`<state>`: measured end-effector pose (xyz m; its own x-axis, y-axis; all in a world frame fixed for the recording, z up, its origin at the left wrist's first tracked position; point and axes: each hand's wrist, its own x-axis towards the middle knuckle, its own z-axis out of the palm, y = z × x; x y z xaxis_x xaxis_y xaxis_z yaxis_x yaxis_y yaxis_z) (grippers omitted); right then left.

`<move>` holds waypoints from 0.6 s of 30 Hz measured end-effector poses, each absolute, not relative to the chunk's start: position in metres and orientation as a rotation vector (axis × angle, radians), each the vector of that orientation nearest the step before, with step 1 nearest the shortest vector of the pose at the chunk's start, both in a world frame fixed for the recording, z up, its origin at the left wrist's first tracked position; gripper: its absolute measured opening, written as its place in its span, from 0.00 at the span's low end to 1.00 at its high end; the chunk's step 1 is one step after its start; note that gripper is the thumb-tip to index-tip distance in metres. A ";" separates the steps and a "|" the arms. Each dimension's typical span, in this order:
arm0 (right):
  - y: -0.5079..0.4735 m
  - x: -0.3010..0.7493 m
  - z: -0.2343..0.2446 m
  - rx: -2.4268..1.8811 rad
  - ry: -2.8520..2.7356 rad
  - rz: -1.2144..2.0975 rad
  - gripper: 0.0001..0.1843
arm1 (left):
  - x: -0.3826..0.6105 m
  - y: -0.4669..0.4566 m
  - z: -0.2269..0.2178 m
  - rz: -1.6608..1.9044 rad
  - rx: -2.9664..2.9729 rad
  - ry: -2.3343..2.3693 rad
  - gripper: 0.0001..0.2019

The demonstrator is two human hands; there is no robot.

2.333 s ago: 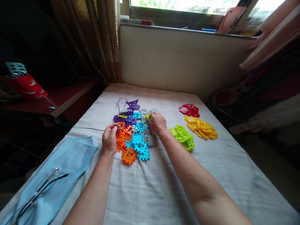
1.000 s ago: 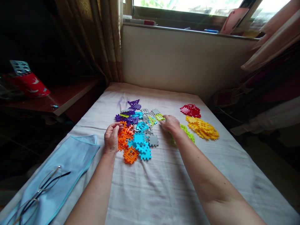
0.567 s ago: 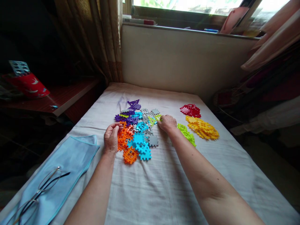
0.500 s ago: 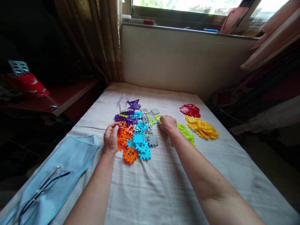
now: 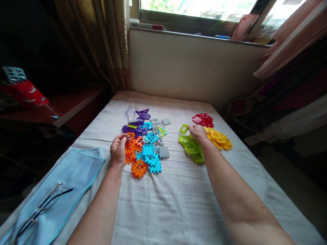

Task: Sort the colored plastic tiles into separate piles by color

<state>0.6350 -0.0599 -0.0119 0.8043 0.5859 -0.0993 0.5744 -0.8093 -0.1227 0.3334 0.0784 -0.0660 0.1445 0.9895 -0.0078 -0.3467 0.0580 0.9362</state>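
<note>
Your right hand (image 5: 198, 132) pinches a green tile (image 5: 184, 128) just beside the green pile (image 5: 191, 149); left hand (image 5: 118, 148) curled at the orange tiles (image 5: 130, 153) (can't tell if gripping). Red pile (image 5: 205, 120), yellow pile (image 5: 220, 139) look separated, toward bed's (image 5: 158, 204) far right corner; mixed heap (image 5: 148, 150), nearer left edge, isn't: green stray (image 5: 162, 131) inside.

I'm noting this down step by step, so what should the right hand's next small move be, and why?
Probably lower the lime-green window piece onto the lime-green pile: the right hand holds it by its edge near that pile's far side, and the nearby red pile and yellow pile each show a single colour.
</note>
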 end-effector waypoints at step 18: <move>-0.084 0.645 -0.020 -3.009 -0.718 0.282 0.24 | 0.333 0.080 -0.069 1.237 1.015 0.863 0.13</move>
<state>0.6452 -0.0842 -0.0204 0.8768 0.4507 -0.1674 0.4444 -0.8926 -0.0759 0.3332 0.0798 -0.0688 0.1434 0.9896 0.0131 -0.3300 0.0353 0.9433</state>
